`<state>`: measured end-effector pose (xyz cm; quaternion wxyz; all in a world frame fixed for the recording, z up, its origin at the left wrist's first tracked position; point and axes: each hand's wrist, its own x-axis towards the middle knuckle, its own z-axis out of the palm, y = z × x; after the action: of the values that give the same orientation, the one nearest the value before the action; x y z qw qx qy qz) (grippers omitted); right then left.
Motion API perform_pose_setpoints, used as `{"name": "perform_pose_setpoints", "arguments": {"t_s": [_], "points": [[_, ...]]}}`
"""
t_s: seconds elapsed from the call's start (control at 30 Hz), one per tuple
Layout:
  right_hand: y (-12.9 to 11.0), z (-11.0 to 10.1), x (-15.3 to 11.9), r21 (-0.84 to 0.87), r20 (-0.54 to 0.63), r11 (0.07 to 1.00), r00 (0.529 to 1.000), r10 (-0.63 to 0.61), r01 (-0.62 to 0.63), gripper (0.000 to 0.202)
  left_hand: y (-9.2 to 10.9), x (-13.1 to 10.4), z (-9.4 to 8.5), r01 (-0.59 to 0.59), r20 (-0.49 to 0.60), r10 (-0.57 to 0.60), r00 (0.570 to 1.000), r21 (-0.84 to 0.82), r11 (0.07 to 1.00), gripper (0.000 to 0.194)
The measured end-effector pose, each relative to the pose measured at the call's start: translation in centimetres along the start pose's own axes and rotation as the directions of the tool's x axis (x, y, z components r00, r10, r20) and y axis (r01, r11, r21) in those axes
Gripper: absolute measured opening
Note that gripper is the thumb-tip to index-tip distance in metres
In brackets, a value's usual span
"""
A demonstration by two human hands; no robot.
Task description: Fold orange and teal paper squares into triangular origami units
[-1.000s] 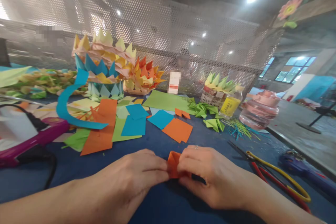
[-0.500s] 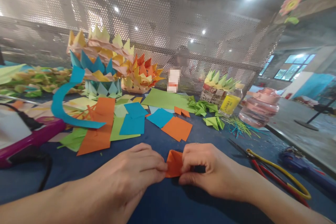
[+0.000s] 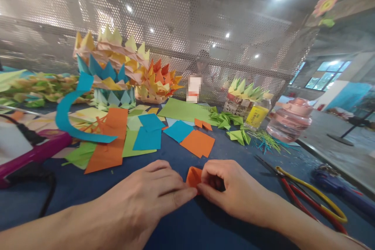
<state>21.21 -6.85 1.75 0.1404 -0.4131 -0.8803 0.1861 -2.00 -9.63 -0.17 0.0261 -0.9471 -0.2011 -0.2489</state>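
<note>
Folding orange paper (image 3: 193, 175), seemingly, the left hand (image 3: 164, 191) touches it, fingers together, grip unclear, the right hand (image 3: 231, 187) pinches its side, and creasing likely needs firm pressure.

On the desk (image 3: 181, 230), a piece of paper (image 3: 193, 176) sits between your left hand (image 3: 161, 187) and right hand (image 3: 231, 183). Paper sheets (image 3: 197, 143) lie ahead of both, with paper crowns (image 3: 114, 97) behind, to the left. Left of your hands lies a tool (image 3: 43, 152); right of them, scissors (image 3: 288, 188), with a bottle (image 3: 258, 114) beyond.
</note>
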Motion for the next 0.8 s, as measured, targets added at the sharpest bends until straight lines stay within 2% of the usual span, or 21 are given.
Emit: {"name": "perform_pose_setpoints", "arguments": {"t_s": [0.1,0.33,0.63,0.8], "points": [[0.06,0.13,0.02,-0.006,-0.009,1.000,1.000,0.007,-0.007,0.019,-0.16,-0.24,0.41,0.035,0.050,-0.033,0.998,-0.047,0.998,0.063],[-0.06,0.22,-0.02,0.004,-0.020,0.999,0.998,0.054,-0.054,0.017,-0.09,-0.53,0.67,0.065,0.053,-0.064,0.997,-0.022,0.998,0.057],[-0.32,0.19,-0.14,0.028,0.009,0.987,0.987,0.161,-0.161,0.019,-0.12,-0.29,0.96,0.040,0.045,-0.039,0.998,-0.014,0.999,0.053],[-0.13,-0.20,-0.42,-0.015,-0.006,0.976,0.976,0.218,-0.218,0.017,-0.07,-0.10,0.79,0.037,0.029,-0.036,0.999,-0.034,0.999,0.047]]}}
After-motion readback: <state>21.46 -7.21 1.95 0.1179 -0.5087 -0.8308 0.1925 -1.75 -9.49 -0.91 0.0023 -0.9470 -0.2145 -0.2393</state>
